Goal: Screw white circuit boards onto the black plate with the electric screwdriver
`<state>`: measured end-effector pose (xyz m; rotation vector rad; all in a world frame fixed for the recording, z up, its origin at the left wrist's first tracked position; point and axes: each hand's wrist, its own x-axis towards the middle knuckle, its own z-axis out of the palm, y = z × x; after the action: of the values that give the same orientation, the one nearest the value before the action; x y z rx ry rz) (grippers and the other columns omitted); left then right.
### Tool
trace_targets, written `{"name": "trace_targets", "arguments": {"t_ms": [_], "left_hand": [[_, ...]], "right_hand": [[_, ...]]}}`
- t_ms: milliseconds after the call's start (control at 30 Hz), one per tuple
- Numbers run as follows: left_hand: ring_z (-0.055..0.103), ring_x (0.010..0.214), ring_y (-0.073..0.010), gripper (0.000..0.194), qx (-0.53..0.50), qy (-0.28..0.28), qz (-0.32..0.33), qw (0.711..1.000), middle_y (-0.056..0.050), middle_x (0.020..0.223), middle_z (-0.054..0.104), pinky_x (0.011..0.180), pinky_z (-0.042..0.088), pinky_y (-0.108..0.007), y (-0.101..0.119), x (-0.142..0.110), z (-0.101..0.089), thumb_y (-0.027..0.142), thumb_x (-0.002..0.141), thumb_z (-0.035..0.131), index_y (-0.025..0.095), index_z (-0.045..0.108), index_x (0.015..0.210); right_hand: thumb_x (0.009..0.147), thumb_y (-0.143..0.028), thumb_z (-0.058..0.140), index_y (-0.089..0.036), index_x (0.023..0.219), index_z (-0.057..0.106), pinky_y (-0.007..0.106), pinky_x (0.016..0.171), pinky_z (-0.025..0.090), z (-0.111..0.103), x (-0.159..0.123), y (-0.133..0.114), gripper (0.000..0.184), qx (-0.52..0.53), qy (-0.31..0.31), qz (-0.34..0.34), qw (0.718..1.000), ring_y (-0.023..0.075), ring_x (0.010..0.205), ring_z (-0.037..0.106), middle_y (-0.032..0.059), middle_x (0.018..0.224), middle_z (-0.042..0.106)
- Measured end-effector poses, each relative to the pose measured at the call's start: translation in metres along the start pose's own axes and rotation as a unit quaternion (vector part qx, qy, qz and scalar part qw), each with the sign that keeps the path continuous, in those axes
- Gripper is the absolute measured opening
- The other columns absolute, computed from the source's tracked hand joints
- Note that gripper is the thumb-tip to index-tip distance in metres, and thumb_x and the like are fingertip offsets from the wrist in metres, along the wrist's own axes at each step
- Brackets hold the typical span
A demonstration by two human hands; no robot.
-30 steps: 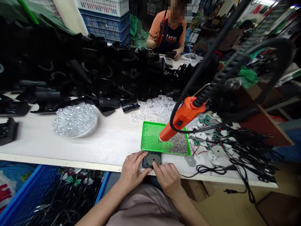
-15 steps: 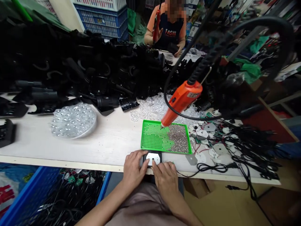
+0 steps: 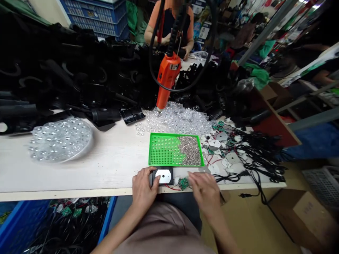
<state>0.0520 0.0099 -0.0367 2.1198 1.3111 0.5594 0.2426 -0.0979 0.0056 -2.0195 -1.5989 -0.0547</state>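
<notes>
My left hand [image 3: 145,185] grips the left side of a black square housing [image 3: 171,175] at the table's front edge, its thumb pressing a white octagonal plate [image 3: 163,176] with a dark centre hole that sits in the housing. Red wires run right from the housing to a small green circuit board [image 3: 183,183]. Just right of the board, my right hand [image 3: 205,188] is closed in a pinch; whatever lies between its fingertips is hidden. A green perforated tray [image 3: 161,155] holds small screws [image 3: 191,151] in its right part, directly behind the housing.
An orange electric screwdriver [image 3: 168,76] hangs over clear plastic lenses [image 3: 177,118]. A bowl [image 3: 88,141] of lenses stands left. Black casings [image 3: 79,77] pile behind; plates, boards and black cords [image 3: 251,155] lie right. A co-worker [image 3: 169,26] sits opposite. A blue crate [image 3: 107,215] stands below.
My right hand has moved right, off the housing, uncovering the circuit board and red wires. My left hand stays on the housing. The screwdriver hangs farther back from the tray. The view has shifted right.
</notes>
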Motion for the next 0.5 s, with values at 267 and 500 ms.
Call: {"name": "trace_targets", "arguments": {"t_ms": [267,500], "left_hand": [[0.061,0.097,-0.0273,0.024,0.01,0.01,0.018,1.0,-0.008,0.106,0.066,0.082,0.042,-0.042,-0.001,0.001,0.0,0.036,0.092,0.047,0.021,0.054,0.11],[0.061,0.1,-0.0265,0.024,0.01,0.019,0.03,0.999,-0.009,0.106,0.066,0.083,0.043,-0.04,-0.001,-0.001,0.002,0.035,0.092,0.047,0.021,0.054,0.111]], "right_hand": [[0.084,-0.029,0.062,-0.021,0.134,0.053,0.036,0.085,0.052,-0.006,0.001,0.017,0.051,0.017,-0.246,0.034,0.968,0.0236,0.102,0.066,0.0088,0.116,0.07],[0.089,-0.024,0.057,-0.025,0.104,0.068,0.031,0.075,0.051,-0.012,0.001,0.006,0.019,0.057,-0.209,0.04,0.975,0.0194,0.083,0.066,0.0036,0.091,0.073]]}}
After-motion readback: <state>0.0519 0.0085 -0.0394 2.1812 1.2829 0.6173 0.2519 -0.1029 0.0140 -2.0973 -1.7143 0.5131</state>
